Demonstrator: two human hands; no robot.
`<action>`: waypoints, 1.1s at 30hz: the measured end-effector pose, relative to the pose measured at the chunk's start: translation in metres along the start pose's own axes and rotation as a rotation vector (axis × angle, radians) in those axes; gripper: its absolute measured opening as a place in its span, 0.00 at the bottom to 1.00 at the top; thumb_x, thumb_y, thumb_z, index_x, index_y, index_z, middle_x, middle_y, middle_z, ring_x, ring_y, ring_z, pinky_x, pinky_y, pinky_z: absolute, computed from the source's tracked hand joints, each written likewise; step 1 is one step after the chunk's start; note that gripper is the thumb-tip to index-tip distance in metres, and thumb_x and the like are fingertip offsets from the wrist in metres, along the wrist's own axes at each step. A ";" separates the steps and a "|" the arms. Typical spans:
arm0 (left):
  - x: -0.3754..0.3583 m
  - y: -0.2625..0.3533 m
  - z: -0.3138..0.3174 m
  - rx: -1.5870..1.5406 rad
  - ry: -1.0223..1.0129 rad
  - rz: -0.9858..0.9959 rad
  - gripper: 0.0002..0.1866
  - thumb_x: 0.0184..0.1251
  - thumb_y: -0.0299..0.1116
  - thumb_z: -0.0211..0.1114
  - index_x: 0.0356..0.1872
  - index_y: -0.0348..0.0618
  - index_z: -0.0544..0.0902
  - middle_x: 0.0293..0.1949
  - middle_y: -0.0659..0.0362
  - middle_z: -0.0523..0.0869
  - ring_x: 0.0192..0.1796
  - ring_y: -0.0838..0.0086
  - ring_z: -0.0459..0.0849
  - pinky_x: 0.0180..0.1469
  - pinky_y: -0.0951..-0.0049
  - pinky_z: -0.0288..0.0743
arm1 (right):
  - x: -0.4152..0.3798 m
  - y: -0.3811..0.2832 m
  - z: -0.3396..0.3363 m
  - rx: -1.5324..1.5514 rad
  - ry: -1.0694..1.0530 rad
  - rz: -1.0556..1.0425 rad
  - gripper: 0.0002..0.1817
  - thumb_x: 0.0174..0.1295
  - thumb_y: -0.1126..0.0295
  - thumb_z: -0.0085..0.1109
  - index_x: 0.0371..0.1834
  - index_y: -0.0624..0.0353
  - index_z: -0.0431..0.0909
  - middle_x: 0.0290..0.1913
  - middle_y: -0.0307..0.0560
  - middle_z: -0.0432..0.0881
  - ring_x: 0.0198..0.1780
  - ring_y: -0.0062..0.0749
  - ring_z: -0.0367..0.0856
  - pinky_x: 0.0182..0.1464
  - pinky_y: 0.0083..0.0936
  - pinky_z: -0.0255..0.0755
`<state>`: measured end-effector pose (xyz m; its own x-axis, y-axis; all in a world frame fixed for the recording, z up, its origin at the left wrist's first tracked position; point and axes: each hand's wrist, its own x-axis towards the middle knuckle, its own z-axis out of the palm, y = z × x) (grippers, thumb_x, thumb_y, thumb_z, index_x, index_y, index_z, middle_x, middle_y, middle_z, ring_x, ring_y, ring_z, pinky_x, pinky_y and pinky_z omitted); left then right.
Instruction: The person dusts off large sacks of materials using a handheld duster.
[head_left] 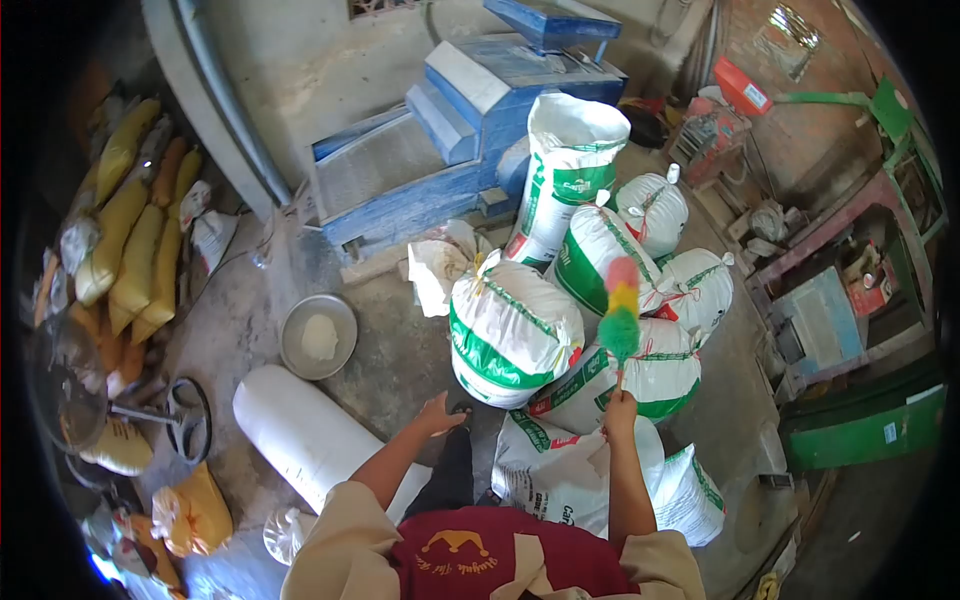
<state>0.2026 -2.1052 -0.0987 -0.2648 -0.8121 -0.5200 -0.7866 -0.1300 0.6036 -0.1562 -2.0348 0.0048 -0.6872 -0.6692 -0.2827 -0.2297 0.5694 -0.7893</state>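
My right hand (pixel 619 408) is closed around the thin handle of a feather duster with a fluffy head (pixel 621 318) in pink, yellow and green. The duster points upward, over the group of tied white-and-green sacks. My left hand (pixel 438 414) hangs in front of me with its fingers apart and nothing in it. Nearest to it stands a full tied sack (pixel 515 335) with a green band. Below the right hand is another sack (pixel 550 475) with printed lettering. Further white-and-green sacks (pixel 600 250) sit close together beyond the duster.
A metal bowl (pixel 290 345) with pale powder stands on the floor, near a long white sack (pixel 300 430). Behind is a blue machine (pixel 480 120) with an open-topped sack (pixel 575 140) beside it. Yellow sacks (pixel 140 260), a fan (pixel 75 370) and a green frame (pixel 895 120) line the sides.
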 end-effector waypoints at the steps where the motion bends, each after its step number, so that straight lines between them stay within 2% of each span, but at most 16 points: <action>1: 0.018 0.020 -0.021 -0.001 0.028 0.032 0.48 0.41 0.53 0.67 0.62 0.34 0.58 0.54 0.37 0.70 0.58 0.48 0.68 0.59 0.60 0.62 | 0.018 -0.004 0.003 -0.031 0.108 -0.094 0.13 0.60 0.64 0.47 0.30 0.63 0.75 0.16 0.42 0.70 0.17 0.23 0.66 0.19 0.28 0.62; 2: 0.030 0.045 -0.043 -0.015 0.056 0.060 0.50 0.39 0.53 0.69 0.62 0.36 0.57 0.53 0.38 0.70 0.57 0.48 0.69 0.59 0.60 0.63 | 0.024 -0.005 0.008 -0.112 0.111 -0.186 0.14 0.61 0.64 0.46 0.28 0.65 0.74 0.18 0.48 0.74 0.18 0.35 0.71 0.22 0.32 0.65; 3: 0.049 0.064 -0.061 0.014 0.017 0.015 0.57 0.33 0.54 0.72 0.65 0.41 0.51 0.58 0.39 0.65 0.62 0.49 0.63 0.61 0.58 0.58 | 0.030 -0.016 0.010 -0.139 0.118 -0.183 0.14 0.61 0.64 0.46 0.28 0.65 0.74 0.18 0.48 0.74 0.18 0.35 0.71 0.22 0.32 0.65; 5: 0.103 0.072 -0.068 0.038 -0.058 -0.011 0.71 0.24 0.63 0.72 0.67 0.41 0.35 0.67 0.40 0.41 0.69 0.47 0.36 0.67 0.52 0.36 | 0.028 -0.053 0.014 -0.428 -0.087 -0.479 0.15 0.61 0.63 0.46 0.28 0.65 0.73 0.23 0.57 0.77 0.24 0.51 0.76 0.27 0.38 0.68; 6: 0.125 0.077 -0.071 0.128 -0.067 0.011 0.73 0.23 0.65 0.71 0.66 0.40 0.32 0.67 0.40 0.38 0.69 0.45 0.32 0.66 0.50 0.32 | 0.036 -0.068 0.010 -0.535 -0.188 -0.354 0.16 0.61 0.61 0.46 0.31 0.65 0.75 0.28 0.63 0.77 0.32 0.59 0.76 0.33 0.42 0.69; 7: 0.144 0.088 -0.074 0.220 -0.074 0.037 0.76 0.21 0.67 0.70 0.65 0.38 0.29 0.67 0.40 0.34 0.68 0.44 0.27 0.66 0.48 0.28 | 0.050 -0.074 0.013 -0.538 -0.189 -0.340 0.16 0.61 0.61 0.46 0.31 0.65 0.75 0.28 0.63 0.77 0.32 0.59 0.76 0.33 0.42 0.69; 9: 0.177 0.111 -0.077 0.265 -0.168 -0.046 0.77 0.20 0.69 0.69 0.65 0.38 0.27 0.67 0.38 0.31 0.67 0.42 0.24 0.65 0.46 0.26 | 0.075 -0.080 0.011 -0.714 -0.013 -0.058 0.17 0.61 0.60 0.47 0.34 0.65 0.76 0.29 0.63 0.78 0.33 0.58 0.76 0.35 0.41 0.70; 10: 0.191 0.125 -0.075 0.308 -0.242 -0.128 0.78 0.19 0.71 0.68 0.64 0.38 0.25 0.66 0.37 0.28 0.66 0.40 0.20 0.63 0.43 0.23 | 0.086 -0.078 0.011 -0.625 -0.051 -0.122 0.18 0.61 0.59 0.47 0.34 0.66 0.76 0.29 0.63 0.78 0.33 0.55 0.78 0.35 0.38 0.70; 14: 0.182 0.175 -0.073 0.150 -0.128 -0.465 0.82 0.14 0.55 0.80 0.62 0.49 0.19 0.59 0.33 0.13 0.64 0.37 0.19 0.60 0.36 0.45 | 0.064 -0.092 0.042 -0.428 -0.258 -0.181 0.18 0.61 0.60 0.48 0.35 0.68 0.76 0.27 0.60 0.78 0.32 0.47 0.79 0.35 0.33 0.69; 19: 0.192 0.169 -0.066 0.175 -0.146 -0.473 0.82 0.13 0.55 0.80 0.62 0.46 0.18 0.58 0.32 0.13 0.63 0.35 0.18 0.59 0.35 0.45 | 0.086 -0.078 0.035 -0.481 -0.097 0.001 0.17 0.60 0.62 0.48 0.34 0.67 0.77 0.29 0.62 0.78 0.34 0.52 0.79 0.36 0.35 0.70; 21: 0.192 0.174 -0.067 0.169 -0.117 -0.502 0.81 0.14 0.52 0.81 0.64 0.52 0.21 0.61 0.33 0.16 0.65 0.38 0.19 0.60 0.38 0.46 | 0.096 -0.077 0.028 -0.606 -0.128 0.039 0.21 0.61 0.55 0.44 0.35 0.64 0.76 0.30 0.60 0.79 0.35 0.55 0.77 0.37 0.40 0.69; 25: 0.194 0.179 -0.070 0.213 -0.139 -0.522 0.81 0.14 0.54 0.80 0.63 0.50 0.20 0.60 0.33 0.16 0.65 0.38 0.20 0.60 0.38 0.48 | 0.075 -0.120 0.044 -0.373 -0.254 -0.128 0.15 0.60 0.59 0.49 0.33 0.63 0.76 0.28 0.60 0.78 0.32 0.54 0.77 0.32 0.38 0.69; 27: 0.197 0.176 -0.064 0.219 -0.146 -0.521 0.81 0.14 0.54 0.80 0.64 0.49 0.21 0.60 0.32 0.16 0.65 0.38 0.20 0.60 0.38 0.48 | 0.082 -0.093 0.038 -0.408 -0.264 -0.182 0.14 0.59 0.62 0.51 0.33 0.65 0.75 0.26 0.59 0.78 0.29 0.50 0.78 0.30 0.35 0.69; 29: 0.198 0.175 -0.067 0.227 -0.145 -0.514 0.81 0.14 0.55 0.80 0.64 0.49 0.21 0.60 0.32 0.16 0.65 0.38 0.21 0.60 0.38 0.49 | 0.096 -0.053 0.026 -0.152 -0.362 0.378 0.15 0.60 0.62 0.50 0.35 0.66 0.76 0.26 0.56 0.79 0.27 0.43 0.78 0.30 0.32 0.69; 30: 0.196 0.179 -0.070 0.241 -0.161 -0.528 0.81 0.14 0.55 0.80 0.64 0.49 0.22 0.61 0.33 0.17 0.65 0.38 0.21 0.60 0.39 0.49 | 0.096 -0.059 0.024 -0.283 -0.212 0.216 0.16 0.60 0.63 0.49 0.36 0.67 0.77 0.23 0.49 0.78 0.25 0.31 0.76 0.29 0.27 0.68; 33: 0.198 0.181 -0.066 0.275 -0.181 -0.553 0.80 0.14 0.55 0.80 0.65 0.50 0.23 0.61 0.34 0.17 0.65 0.39 0.21 0.60 0.40 0.50 | 0.084 -0.081 0.024 -0.322 -0.141 -0.010 0.15 0.61 0.62 0.49 0.35 0.66 0.78 0.20 0.44 0.75 0.24 0.25 0.72 0.28 0.23 0.66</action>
<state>0.0452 -2.3271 -0.0525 0.1497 -0.5547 -0.8185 -0.9419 -0.3318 0.0526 -0.1786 -2.1493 0.0319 -0.5871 -0.7220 -0.3661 -0.4570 0.6689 -0.5862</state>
